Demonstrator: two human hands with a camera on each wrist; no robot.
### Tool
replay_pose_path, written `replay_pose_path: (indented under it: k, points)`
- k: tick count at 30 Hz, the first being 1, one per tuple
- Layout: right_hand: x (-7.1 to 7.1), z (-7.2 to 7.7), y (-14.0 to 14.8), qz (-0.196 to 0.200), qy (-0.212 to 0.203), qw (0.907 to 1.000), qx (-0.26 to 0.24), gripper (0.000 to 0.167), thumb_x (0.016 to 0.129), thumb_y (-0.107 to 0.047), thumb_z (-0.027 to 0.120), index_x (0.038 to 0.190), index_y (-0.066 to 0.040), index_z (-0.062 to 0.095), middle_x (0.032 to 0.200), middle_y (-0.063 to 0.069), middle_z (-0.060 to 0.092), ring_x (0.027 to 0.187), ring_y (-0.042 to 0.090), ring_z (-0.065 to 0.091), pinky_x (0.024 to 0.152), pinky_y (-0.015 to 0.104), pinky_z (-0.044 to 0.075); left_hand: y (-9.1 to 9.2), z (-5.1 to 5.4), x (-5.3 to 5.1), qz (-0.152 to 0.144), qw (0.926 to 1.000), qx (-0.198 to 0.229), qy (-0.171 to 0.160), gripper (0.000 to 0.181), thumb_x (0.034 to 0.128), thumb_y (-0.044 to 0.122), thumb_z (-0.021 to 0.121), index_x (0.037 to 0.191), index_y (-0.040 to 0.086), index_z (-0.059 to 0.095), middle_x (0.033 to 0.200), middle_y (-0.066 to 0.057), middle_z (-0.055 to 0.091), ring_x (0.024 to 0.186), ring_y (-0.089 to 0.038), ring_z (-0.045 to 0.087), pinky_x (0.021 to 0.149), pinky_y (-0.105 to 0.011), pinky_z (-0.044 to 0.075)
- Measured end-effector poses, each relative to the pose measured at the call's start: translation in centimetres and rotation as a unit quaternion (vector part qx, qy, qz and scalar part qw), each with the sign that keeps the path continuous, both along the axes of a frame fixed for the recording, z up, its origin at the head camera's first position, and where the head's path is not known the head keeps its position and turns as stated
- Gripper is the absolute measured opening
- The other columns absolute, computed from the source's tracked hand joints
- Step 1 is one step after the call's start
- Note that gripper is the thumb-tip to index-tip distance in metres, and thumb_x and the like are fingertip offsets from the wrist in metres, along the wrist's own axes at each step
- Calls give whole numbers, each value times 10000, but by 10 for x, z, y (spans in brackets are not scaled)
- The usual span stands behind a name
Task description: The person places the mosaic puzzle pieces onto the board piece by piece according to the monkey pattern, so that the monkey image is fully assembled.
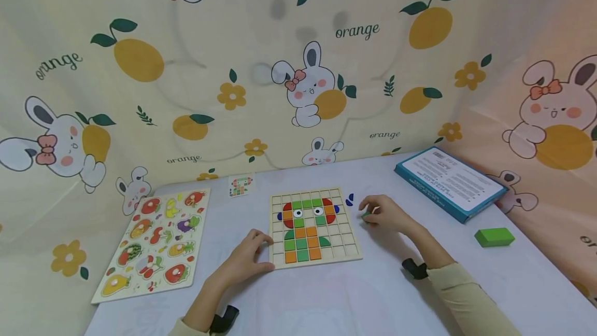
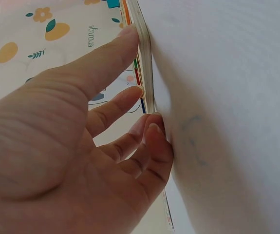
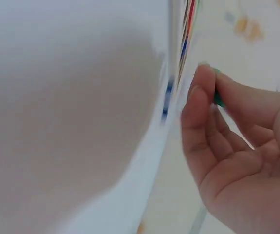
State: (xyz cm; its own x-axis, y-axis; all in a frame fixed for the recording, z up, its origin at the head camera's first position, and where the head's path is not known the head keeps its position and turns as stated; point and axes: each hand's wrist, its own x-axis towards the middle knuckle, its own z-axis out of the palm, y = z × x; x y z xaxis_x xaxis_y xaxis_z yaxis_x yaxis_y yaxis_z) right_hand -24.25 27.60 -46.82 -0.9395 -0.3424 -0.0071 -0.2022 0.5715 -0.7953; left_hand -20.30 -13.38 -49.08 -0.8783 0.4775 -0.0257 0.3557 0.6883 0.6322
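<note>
A square wooden grid board [image 1: 342, 237] lies on the table between both hands. Red, green, orange and blue tiles plus two round eyes form a figure on it. My left hand [image 1: 247, 254] rests at the board's near-left corner. The left wrist view shows that thumb and the fingertips [image 2: 130, 100] touching the board's edge. Right of the board, my right hand [image 1: 384, 213] pinches a small green tile [image 3: 218, 99] between thumb and fingers, just above the table. Most of that tile is hidden by the fingers. Two blue pieces [image 1: 349, 203] lie beside the board's far-right side.
A fruit puzzle board [image 1: 130, 294] lies on the left. Behind the grid board is a small pattern card [image 1: 241, 185]. A blue-edged box [image 1: 452, 183] sits at the back right, with a green block [image 1: 494, 237] in front of it. A printed curtain [image 1: 252, 134] encloses the table.
</note>
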Motion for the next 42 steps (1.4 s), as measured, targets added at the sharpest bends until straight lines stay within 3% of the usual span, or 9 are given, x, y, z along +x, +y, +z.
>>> replay_pose_path:
  k: [3,9,13,18,26,30,34,37,42]
  points:
    - [-1,-1,-36,419,-144,9979,-473,114,886,88,643,998,66,654,890,116,614,681,192,616,618,269,543,0,-1,0,-6,10000,11,-10,533,805,288,847,1245,145,582,1167,-10,484,967,-164,479,824,-327,460]
    - [5,1,-107,1183,-463,9883,-839,118,900,91,645,1003,50,684,948,120,656,691,211,678,669,299,571,-3,-2,-1,-37,9999,127,-73,555,798,285,852,1258,131,581,1174,-21,480,967,-174,475,799,-306,461]
    - [11,5,-145,1346,-745,9832,-978,113,902,101,640,995,64,692,912,133,656,664,234,680,658,310,575,-5,-3,-3,-48,9995,240,-218,577,799,277,853,1281,126,575,1175,-27,473,970,-180,463,784,-291,446]
    - [16,2,-174,1425,-762,9838,-779,88,883,88,681,941,27,707,788,62,650,586,189,648,599,298,565,-6,-3,-4,-137,9992,301,-223,605,794,274,856,1300,100,572,1177,-54,474,959,-187,453,763,-286,426]
    - [20,-4,-194,1597,-192,9868,-193,99,872,45,700,921,-16,761,742,-43,653,594,45,471,549,182,388,-8,-4,-5,-217,9991,325,-153,635,798,266,854,1327,74,562,1176,-59,470,942,-184,448,743,-279,411]
    - [22,-3,-194,1627,-206,9864,44,135,862,40,674,954,2,765,737,-17,654,607,50,435,537,187,340,-8,-4,-5,-220,9992,321,-130,637,798,266,854,1330,75,561,1172,-55,468,942,-182,447,746,-278,410]
    - [23,1,-192,1545,-486,9867,156,184,910,-25,620,1023,-12,765,917,13,713,694,81,468,599,211,362,-7,-4,-5,-233,9993,288,-105,635,799,275,852,1330,84,560,1176,-54,466,944,-179,447,747,-279,412]
    - [23,2,-191,1417,-709,9874,-41,195,929,-30,588,1030,-15,754,1016,36,713,797,112,497,672,242,394,-7,-4,-5,-233,9992,291,-119,635,799,272,853,1330,83,560,1178,-57,467,949,-183,447,751,-281,413]
    - [22,1,-191,1277,-657,9873,-685,113,901,39,646,998,21,701,836,62,680,735,114,541,654,229,437,-7,-4,-4,-198,9992,306,-143,636,798,257,854,1333,76,561,1181,-60,472,949,-186,451,756,-283,418]
